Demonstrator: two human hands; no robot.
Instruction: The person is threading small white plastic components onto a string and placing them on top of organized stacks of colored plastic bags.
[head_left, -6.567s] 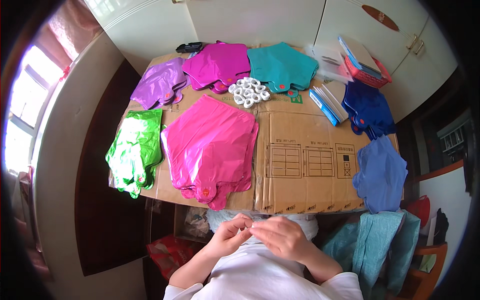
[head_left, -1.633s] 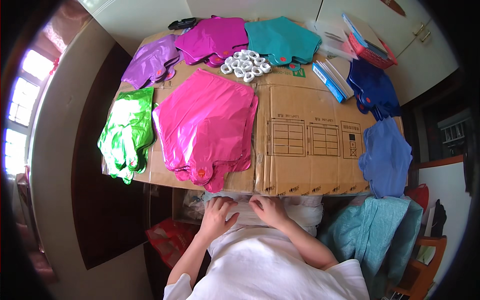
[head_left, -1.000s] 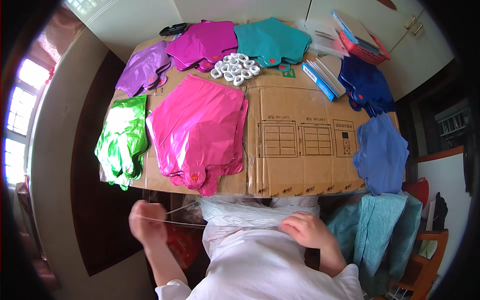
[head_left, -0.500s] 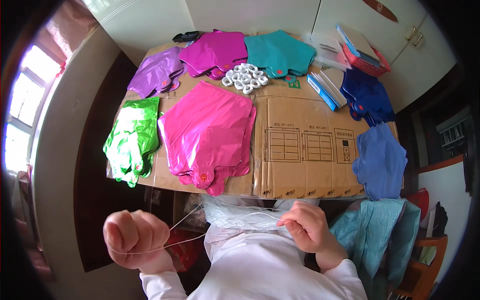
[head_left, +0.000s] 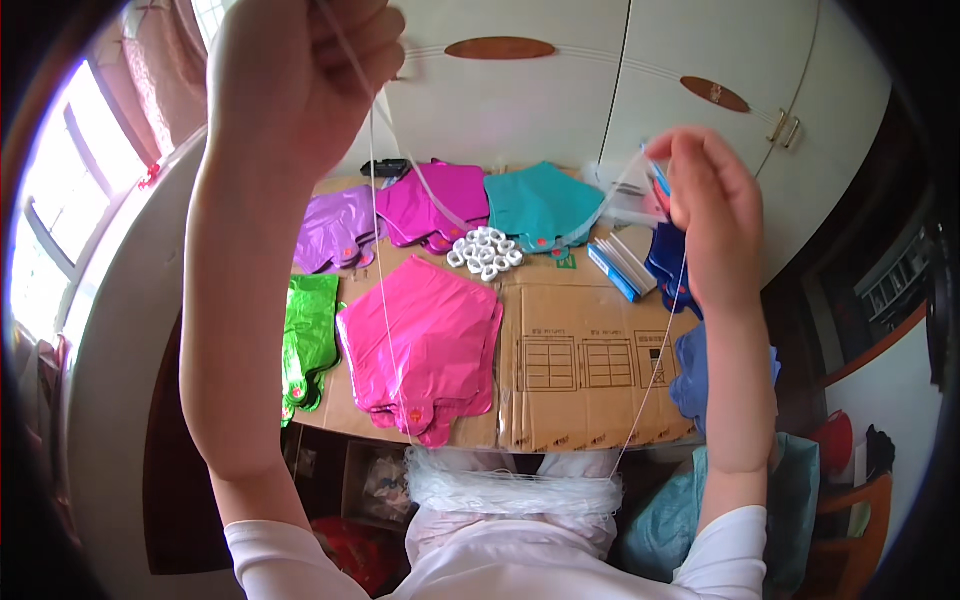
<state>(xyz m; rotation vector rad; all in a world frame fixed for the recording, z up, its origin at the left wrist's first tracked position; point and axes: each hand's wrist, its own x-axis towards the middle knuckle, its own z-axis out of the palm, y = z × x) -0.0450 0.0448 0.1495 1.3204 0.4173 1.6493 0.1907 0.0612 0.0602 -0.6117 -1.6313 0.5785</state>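
Observation:
Both my hands are raised high over the table with white string [head_left: 382, 270] between them. My left hand [head_left: 315, 80], cut by the upper edge, is closed in a fist on the string, which runs down from it. My right hand [head_left: 710, 205] pinches another stretch at its fingertips, and a strand drops from there to my lap. A slack, blurred length loops between the two hands. Across my lap lies a thick hank of white string [head_left: 515, 492], where both strands lead. Beyond it, a stack of flat pink foil balloons [head_left: 420, 345] rests on the table.
Cardboard [head_left: 590, 400] covers the table. Around it lie purple [head_left: 335, 230], magenta [head_left: 435, 205], teal [head_left: 542, 208], green [head_left: 310, 335] and blue foil stacks [head_left: 692, 375]. Small white rings [head_left: 485, 252] sit centrally, near a blue box of white sticks [head_left: 618, 268]. White cabinets [head_left: 520, 90] stand behind.
Both hands have risen from beside my lap to high above the table, drawing the string up with them. The view has tilted upward, showing more of the cabinets.

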